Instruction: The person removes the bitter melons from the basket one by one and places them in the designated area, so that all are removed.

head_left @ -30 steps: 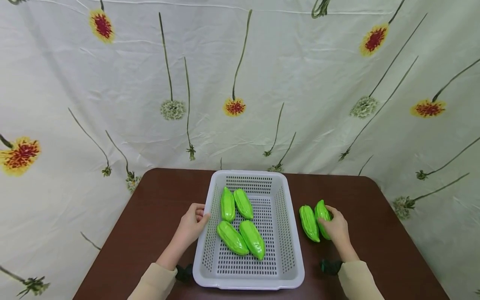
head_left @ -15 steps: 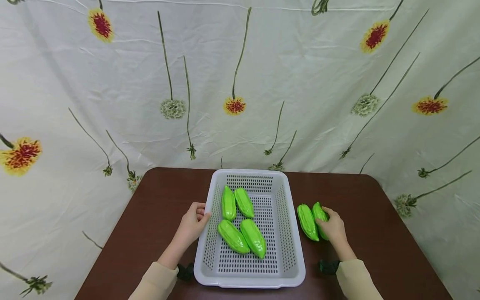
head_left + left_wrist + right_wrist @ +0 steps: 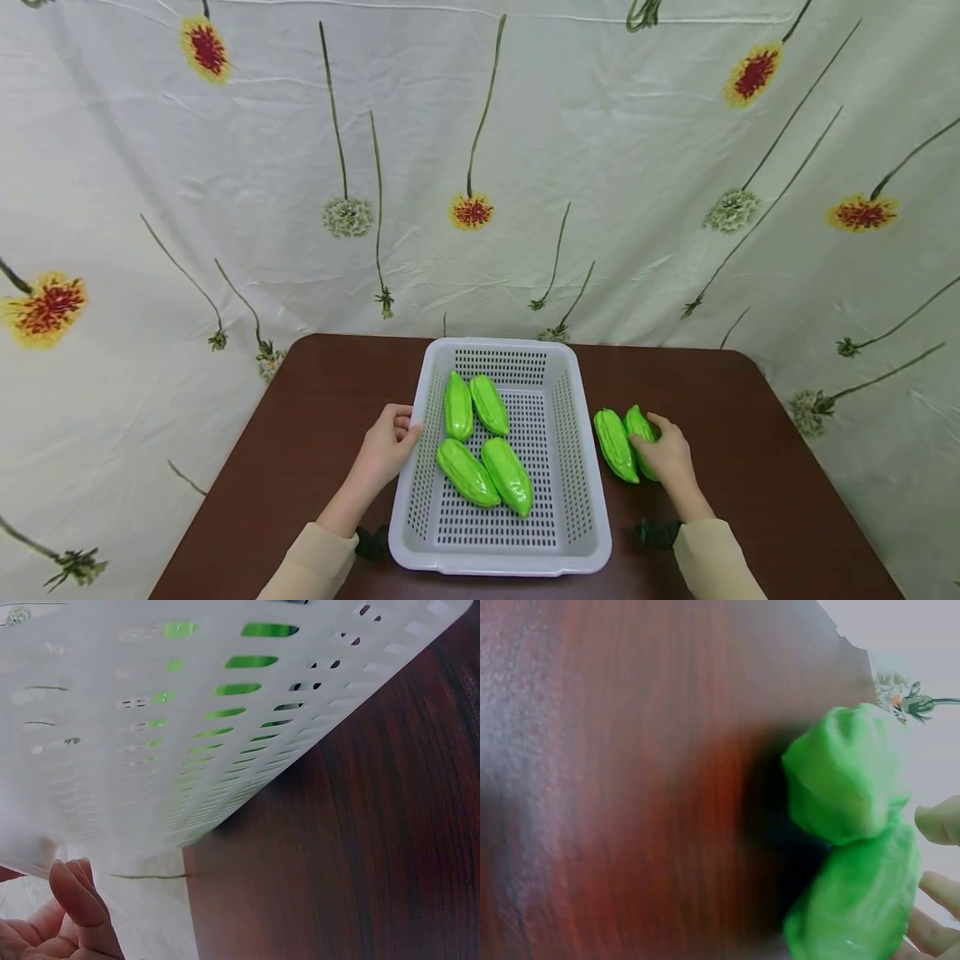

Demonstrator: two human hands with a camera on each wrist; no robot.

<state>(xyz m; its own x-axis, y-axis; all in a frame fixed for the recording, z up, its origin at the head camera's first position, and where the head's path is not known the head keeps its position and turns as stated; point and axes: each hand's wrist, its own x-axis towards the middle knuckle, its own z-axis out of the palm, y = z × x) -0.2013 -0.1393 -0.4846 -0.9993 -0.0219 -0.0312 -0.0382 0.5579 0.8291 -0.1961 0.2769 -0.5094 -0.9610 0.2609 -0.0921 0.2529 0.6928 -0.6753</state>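
In the head view my left hand point(image 3: 388, 442) holds the left rim of a pale grey perforated basket point(image 3: 592, 500). The left wrist view has the fingers point(image 3: 77, 900) pinching that rim at its outer side. Several bright green, ridged, pointed gourds, one of them a lower gourd point(image 3: 507, 477), lie in the basket's left half. Right of the basket, two like gourds lie side by side on the table. My right hand point(image 3: 667, 454) grips the right gourd point(image 3: 637, 423), thumb on its left and fingers on its far side. The left gourd point(image 3: 616, 446) lies against it, untouched by the hand.
A dark brown wooden table point(image 3: 337, 375) with rounded far corners bears everything. Behind it hangs a pale cloth point(image 3: 420, 267) printed with flowers. A dark strap point(image 3: 658, 533) shows at the right wrist, and the right half of the basket shows bare slotted floor.
Over the first half second my right hand and the two gourds beside the basket shifted slightly left, towards the basket. Since then they have stayed put. My left hand kept its hold on the rim.
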